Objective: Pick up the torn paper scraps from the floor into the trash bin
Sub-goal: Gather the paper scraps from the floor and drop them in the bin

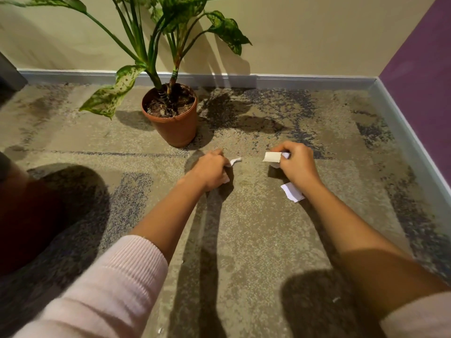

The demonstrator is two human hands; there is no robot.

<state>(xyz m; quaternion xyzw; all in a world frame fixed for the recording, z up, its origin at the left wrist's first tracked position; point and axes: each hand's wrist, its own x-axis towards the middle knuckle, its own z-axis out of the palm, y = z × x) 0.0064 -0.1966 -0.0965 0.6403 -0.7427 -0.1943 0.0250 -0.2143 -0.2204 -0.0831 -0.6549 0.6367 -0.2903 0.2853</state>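
the left hand [211, 170] is closed around a small white torn paper scrap [234, 161] that pokes out past its fingers. the right hand [296, 164] pinches a curled cream paper piece [272, 157], perhaps with a second white bit behind. another white torn scrap [291, 192] lies on the speckled beige carpet floor [256, 235] beside the right wrist, near the terracotta potted plant [173, 118].

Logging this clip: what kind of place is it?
Likely an indoor room corner, home or office: patterned carpet, painted walls with a baseboard, and a potted plant on the floor.
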